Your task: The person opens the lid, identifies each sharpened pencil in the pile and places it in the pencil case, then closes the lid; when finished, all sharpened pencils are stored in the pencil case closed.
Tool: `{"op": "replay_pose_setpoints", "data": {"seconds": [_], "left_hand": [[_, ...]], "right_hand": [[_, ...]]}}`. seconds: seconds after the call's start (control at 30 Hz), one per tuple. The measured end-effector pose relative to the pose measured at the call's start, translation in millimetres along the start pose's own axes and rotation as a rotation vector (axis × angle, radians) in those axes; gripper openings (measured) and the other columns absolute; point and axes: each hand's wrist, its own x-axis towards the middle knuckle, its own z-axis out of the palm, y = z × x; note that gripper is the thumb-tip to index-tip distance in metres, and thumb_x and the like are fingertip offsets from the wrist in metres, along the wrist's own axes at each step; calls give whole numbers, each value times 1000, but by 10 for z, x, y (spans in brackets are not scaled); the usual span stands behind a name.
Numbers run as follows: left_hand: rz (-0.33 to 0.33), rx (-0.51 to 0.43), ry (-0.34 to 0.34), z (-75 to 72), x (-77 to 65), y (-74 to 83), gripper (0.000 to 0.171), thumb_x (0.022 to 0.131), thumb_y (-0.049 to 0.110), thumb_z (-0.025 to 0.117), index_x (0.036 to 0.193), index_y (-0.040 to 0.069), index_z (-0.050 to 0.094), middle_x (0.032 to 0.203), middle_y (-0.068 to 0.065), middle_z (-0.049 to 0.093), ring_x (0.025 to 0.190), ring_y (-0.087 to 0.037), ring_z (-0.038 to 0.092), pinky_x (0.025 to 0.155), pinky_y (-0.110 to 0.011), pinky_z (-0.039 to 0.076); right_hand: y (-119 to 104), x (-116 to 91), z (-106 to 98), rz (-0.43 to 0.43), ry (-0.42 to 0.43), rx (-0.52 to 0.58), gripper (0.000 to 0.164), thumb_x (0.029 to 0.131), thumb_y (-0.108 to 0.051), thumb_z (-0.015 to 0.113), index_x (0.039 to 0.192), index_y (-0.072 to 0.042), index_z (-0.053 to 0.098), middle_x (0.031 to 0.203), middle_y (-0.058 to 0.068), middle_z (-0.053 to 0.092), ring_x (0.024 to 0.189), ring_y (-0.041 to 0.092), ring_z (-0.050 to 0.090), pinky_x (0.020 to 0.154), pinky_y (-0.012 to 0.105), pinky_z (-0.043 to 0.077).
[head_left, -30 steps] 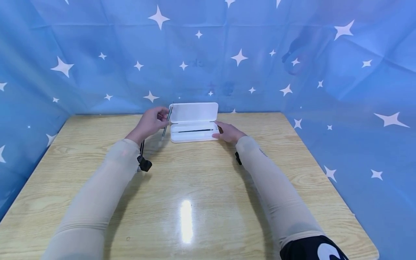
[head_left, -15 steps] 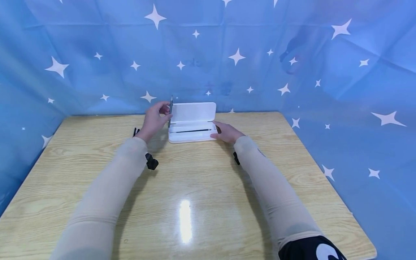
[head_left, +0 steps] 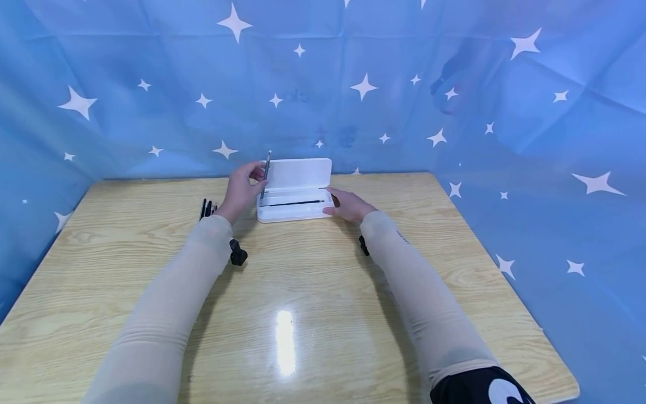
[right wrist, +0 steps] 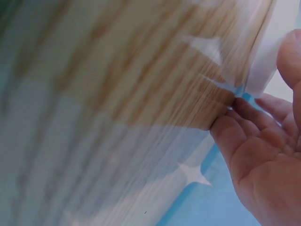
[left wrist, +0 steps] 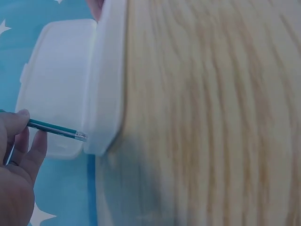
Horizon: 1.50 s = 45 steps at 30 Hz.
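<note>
My left hand pinches a dark green pencil between thumb and fingers. The pencil stands steeply tilted at the left end of an open white pencil case, its metal-capped end pointing down toward the case in the left wrist view. The raised lid leans back near the curtain. Inside the case lies one slim dark pencil, lengthwise. My right hand holds the case's right end, thumb at the front and fingers behind; in the right wrist view its fingertips are down by the tabletop.
Several dark pens or pencils show just left of my left wrist, partly hidden by it. A blue curtain with white stars hangs right behind the table's far edge. The wood-grain table spreads in front of the case.
My left hand has moved right and raised the pencil more upright at the case's left end. The pens by the left wrist have come into sight. The right hand stays on the case.
</note>
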Motion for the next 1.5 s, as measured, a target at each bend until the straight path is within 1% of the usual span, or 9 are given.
{"op": "replay_pose_setpoints", "data": {"seconds": [0.27,0.47,0.57,0.73,0.93,1.07,1.17,1.33,1.5], "left_hand": [[24,21,-24,18,-9,-73,43,93,-4,69,136,0,60,109,-16,63,103,-29,61,92,-42,53],[55,77,-82,83,41,-40,45,95,-4,67,138,3,58,110,-14,62,103,-27,61,94,-40,52],[49,135,-138,127,75,-14,45,96,-2,67,139,6,58,113,-11,63,105,-25,60,95,-40,52],[62,240,-274,230,155,39,39,96,0,67,135,5,62,117,-10,65,107,-24,62,96,-40,52],[41,379,-414,338,223,98,33,95,0,68,126,11,68,110,-6,68,103,-21,62,93,-39,51],[61,444,-484,372,232,141,28,95,-2,67,120,10,72,109,-6,70,102,-22,62,95,-40,50],[79,479,-503,391,232,127,25,95,-3,65,115,11,74,109,-5,70,103,-23,61,96,-40,50],[60,504,-503,403,204,98,25,95,-2,65,115,11,74,112,-6,70,106,-23,61,97,-41,49],[31,408,-466,325,205,108,27,94,7,72,121,10,71,120,-6,67,112,-23,58,102,-42,47]], "right_hand": [[-24,0,20,14,6,-6,80,103,-44,58,165,-24,12,169,4,17,155,27,16,124,45,19],[-3,24,24,20,20,11,80,103,-44,58,165,-23,12,169,5,18,155,27,15,124,45,18],[10,39,21,27,15,15,80,102,-44,58,165,-24,12,169,4,17,155,26,15,124,45,19],[14,51,19,37,12,28,80,102,-44,59,165,-26,12,169,2,18,155,25,15,123,45,20],[-16,41,33,29,14,24,80,102,-44,58,165,-25,12,169,3,17,155,26,15,124,44,19],[-29,22,25,31,8,55,80,103,-41,59,165,-25,11,169,3,17,155,25,15,123,45,20],[-28,29,18,34,4,62,80,103,-41,59,165,-25,11,169,3,16,155,25,15,123,45,20],[-33,42,28,20,-4,46,80,103,-42,59,165,-24,11,169,3,16,155,25,14,124,45,19],[-8,43,14,28,-4,29,81,102,-44,58,165,-24,10,169,3,16,155,25,15,124,45,19]]}}
